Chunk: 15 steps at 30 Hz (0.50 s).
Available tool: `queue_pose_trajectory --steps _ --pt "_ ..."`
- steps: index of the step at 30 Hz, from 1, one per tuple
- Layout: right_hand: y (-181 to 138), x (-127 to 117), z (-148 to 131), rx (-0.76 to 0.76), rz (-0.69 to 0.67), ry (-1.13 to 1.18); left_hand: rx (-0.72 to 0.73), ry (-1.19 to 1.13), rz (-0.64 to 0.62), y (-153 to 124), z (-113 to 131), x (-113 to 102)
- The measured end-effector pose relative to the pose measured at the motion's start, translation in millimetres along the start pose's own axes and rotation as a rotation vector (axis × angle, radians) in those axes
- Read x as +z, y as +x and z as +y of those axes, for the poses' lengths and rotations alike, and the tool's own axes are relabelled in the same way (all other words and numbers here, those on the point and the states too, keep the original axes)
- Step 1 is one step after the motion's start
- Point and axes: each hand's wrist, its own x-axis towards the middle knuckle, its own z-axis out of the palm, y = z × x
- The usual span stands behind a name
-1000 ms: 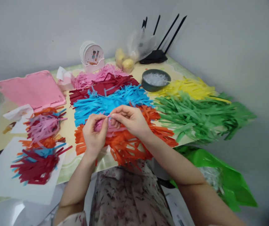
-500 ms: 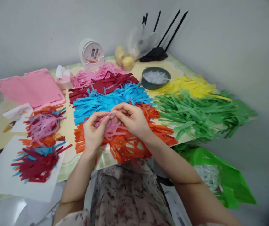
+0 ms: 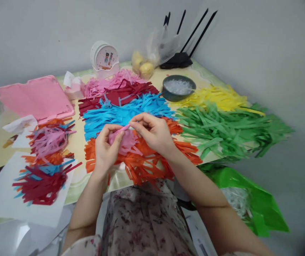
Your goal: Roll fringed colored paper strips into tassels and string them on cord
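A pink fringed paper tassel [image 3: 127, 143] hangs between my hands, its top edge bunched into a thin roll. My left hand [image 3: 109, 144] pinches the left part of that roll between thumb and fingers. At the roll's right end, my right hand [image 3: 152, 133] has its thumb and fingertips closed on the tip. Orange fringed paper [image 3: 147, 167] lies spread on the table beneath them. Just beyond the hands is blue fringed paper [image 3: 125, 112], with dark red fringed paper [image 3: 122, 94] and pink fringed paper [image 3: 109, 83] farther back.
Finished-looking multicoloured tassels [image 3: 42, 181] lie on white paper at left, near a pink tablet case [image 3: 32, 96]. Green [image 3: 227, 124] and yellow fringed paper [image 3: 219, 97] cover the right side. A dark bowl [image 3: 179, 94], a black router [image 3: 177, 61] and bagged yellow fruit [image 3: 146, 69] stand behind.
My right hand has shifted slightly right and up, exposing more of the rolled pink top between the hands. My left hand keeps its pinch in nearly the same place.
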Motion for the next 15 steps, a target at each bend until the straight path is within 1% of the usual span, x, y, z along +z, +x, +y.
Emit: queue_pose_trajectory --steps 5,9,13,15 --pt "-3.7 6.2 -2.2 0.01 -0.028 0.011 -0.053 0.007 0.058 0.6 -1.3 -1.1" --pt "-4.5 8.6 -1.7 0.009 0.0 -0.001 -0.062 -0.041 0.024 -0.7 -2.0 1.8" --pt "-4.3 6.1 -0.9 0.02 -0.018 0.055 -0.072 -0.088 0.025 -0.7 -1.9 1.9" --pt "-4.7 5.6 -1.4 0.013 -0.03 0.047 -0.079 -0.081 0.004 -0.5 -2.1 0.6"
